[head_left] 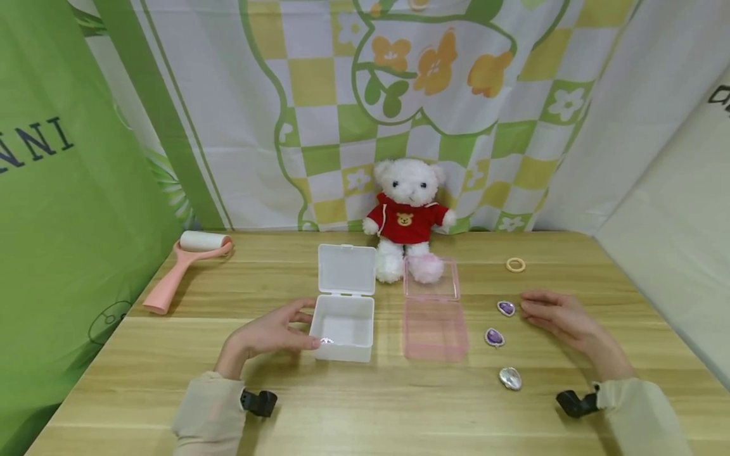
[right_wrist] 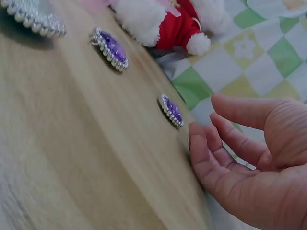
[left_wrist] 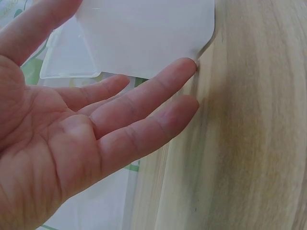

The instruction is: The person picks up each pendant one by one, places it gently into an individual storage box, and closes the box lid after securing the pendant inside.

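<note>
My left hand (head_left: 274, 330) is at the left side of a white plastic box (head_left: 342, 351) with its lid raised. The thumb lies by the front left corner, and the other fingers reach along the side, fairly straight in the left wrist view. A small shiny piece (head_left: 326, 341) shows in the box. My right hand (head_left: 561, 320) rests on the table with loosely bent fingers, holding nothing. Nearest to it is a purple gem (head_left: 505, 308) with a silver beaded rim. A second purple gem (head_left: 495, 337) and a clear gem (head_left: 510, 379) lie nearer the front.
A pink transparent box (head_left: 436, 348) stands with raised lid right of the white one. Behind sits a white teddy bear (head_left: 407, 215) in a red hoodie. A pale ring (head_left: 516, 265) lies at the back right, a pink-handled lint roller (head_left: 185, 263) at the left.
</note>
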A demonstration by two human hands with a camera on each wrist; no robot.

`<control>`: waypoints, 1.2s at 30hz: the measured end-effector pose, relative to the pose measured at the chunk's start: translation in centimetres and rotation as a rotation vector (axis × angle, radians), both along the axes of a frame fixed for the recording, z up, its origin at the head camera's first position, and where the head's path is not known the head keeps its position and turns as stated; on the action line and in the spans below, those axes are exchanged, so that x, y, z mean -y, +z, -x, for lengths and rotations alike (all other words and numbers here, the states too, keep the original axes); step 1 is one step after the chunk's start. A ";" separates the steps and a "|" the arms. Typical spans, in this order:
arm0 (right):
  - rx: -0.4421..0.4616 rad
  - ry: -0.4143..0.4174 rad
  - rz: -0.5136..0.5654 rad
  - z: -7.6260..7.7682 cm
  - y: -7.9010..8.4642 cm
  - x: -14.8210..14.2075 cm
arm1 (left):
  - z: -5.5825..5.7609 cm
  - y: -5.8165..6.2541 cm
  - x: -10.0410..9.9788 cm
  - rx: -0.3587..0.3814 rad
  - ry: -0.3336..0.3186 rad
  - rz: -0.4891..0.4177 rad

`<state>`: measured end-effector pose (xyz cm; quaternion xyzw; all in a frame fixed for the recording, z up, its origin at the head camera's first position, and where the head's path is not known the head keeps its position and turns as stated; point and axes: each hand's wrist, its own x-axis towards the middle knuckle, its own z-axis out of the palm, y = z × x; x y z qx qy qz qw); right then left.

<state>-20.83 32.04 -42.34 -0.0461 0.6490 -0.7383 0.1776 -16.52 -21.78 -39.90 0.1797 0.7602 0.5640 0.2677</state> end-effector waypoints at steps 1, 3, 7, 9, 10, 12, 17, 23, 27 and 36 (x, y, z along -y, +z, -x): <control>0.000 -0.001 0.005 0.1 -0.1 0.0 | 0.0 0.0 0.0 0.000 0.000 0.002; -0.006 -0.008 0.003 0.2 -0.3 0.1 | 0.0 0.0 0.0 0.004 0.005 0.006; -0.026 -0.028 -0.083 0.6 -0.3 0.4 | 0.1 0.0 -0.1 0.013 0.014 0.012; -0.045 -0.041 -0.154 0.7 -0.3 0.5 | 0.0 0.0 -0.1 0.015 0.017 0.015; -0.057 -0.048 -0.190 0.8 -0.3 0.5 | 0.0 0.1 -0.1 0.017 0.018 0.016; -0.099 -0.061 -0.272 0.9 -0.4 0.6 | 0.0 0.1 -0.1 0.019 0.017 0.015; -0.230 -0.084 -0.494 1.4 -0.7 0.7 | 0.0 0.1 -0.1 0.013 0.009 0.014; -0.275 -0.051 -0.628 1.6 -0.8 0.8 | 0.0 0.2 -0.1 0.002 0.003 0.019; -0.300 -0.022 -0.676 1.7 -0.8 1.1 | 0.0 0.2 0.0 0.002 0.003 0.020; -0.391 0.017 -0.734 1.7 -0.9 1.4 | 0.1 0.1 0.0 -0.003 -0.011 0.011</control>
